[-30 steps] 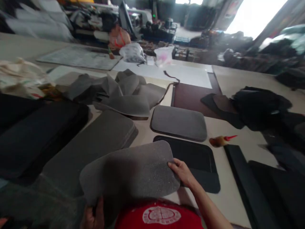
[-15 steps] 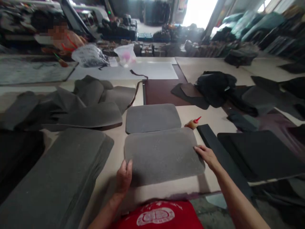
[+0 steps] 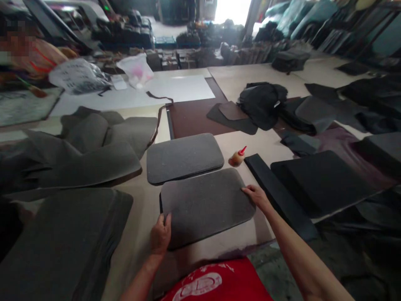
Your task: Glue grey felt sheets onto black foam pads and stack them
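A dark grey rounded-corner sheet (image 3: 206, 209), which looks like cut leather or foam, lies in front of me at the table's near side. My left hand (image 3: 161, 236) grips its left edge, thumb on top. At the right edge, my right hand (image 3: 255, 196) pinches the sheet between thumb and fingers. A thin dark layer shows under the sheet's left side. Just beyond is a small stack of similar sheets (image 3: 184, 156). To the right of that stack stands a squeeze bottle (image 3: 237, 158) with a red nozzle and amber contents.
A thick pile of grey sheets (image 3: 69, 234) is at left, with loose curled pieces (image 3: 94, 154) behind it. A long black strip (image 3: 278, 196) and black panels (image 3: 322, 179) lie at right. Farther back are a black bag-like bundle (image 3: 263, 104), plastic bags (image 3: 78, 77) and another person (image 3: 37, 54).
My view has turned slightly to the right, so the scene sits farther left. Both hands still hold the sheet, which now shows a dark layer at its left edge.
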{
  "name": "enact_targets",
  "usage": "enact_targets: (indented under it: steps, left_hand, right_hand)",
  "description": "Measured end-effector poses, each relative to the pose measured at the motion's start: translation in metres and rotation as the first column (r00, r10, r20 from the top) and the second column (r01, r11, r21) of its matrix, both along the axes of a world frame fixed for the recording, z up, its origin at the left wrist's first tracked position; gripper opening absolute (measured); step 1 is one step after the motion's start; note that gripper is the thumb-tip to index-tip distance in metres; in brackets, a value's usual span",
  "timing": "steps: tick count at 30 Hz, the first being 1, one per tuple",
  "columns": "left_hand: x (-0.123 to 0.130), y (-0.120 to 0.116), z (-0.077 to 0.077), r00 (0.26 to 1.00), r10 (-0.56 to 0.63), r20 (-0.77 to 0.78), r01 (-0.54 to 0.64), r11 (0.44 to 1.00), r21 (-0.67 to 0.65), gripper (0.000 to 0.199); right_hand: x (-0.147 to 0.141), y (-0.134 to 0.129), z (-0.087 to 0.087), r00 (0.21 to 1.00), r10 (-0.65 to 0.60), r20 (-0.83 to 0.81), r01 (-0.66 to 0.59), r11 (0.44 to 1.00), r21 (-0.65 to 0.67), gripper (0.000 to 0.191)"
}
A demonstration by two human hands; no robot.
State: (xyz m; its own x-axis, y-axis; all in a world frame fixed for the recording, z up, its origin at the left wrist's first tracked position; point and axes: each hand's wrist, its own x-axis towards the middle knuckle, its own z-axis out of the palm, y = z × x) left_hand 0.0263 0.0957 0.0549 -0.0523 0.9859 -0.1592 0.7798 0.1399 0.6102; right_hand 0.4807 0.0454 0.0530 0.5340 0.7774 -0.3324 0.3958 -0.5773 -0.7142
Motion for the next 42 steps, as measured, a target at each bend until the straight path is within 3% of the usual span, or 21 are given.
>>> enact_targets:
  steps: [22,42]
  left_hand:
    - [-0.013,-0.029,-0.015,0.985,-0.094,-0.142,0.104,0.993,0.061,0.019]
    - [-0.021,-0.035,-0.013,0.988,-0.043,-0.149,0.055,0.995,0.077,0.020]
  right_hand:
    - [-0.007,-0.007,0.002,0.992,0.082,0.097,-0.081,0.997,-0.016,0.046]
    - [-0.005,-0.008,-0.005,0.983,0.108,0.149,-0.105,0.994,-0.030,0.044]
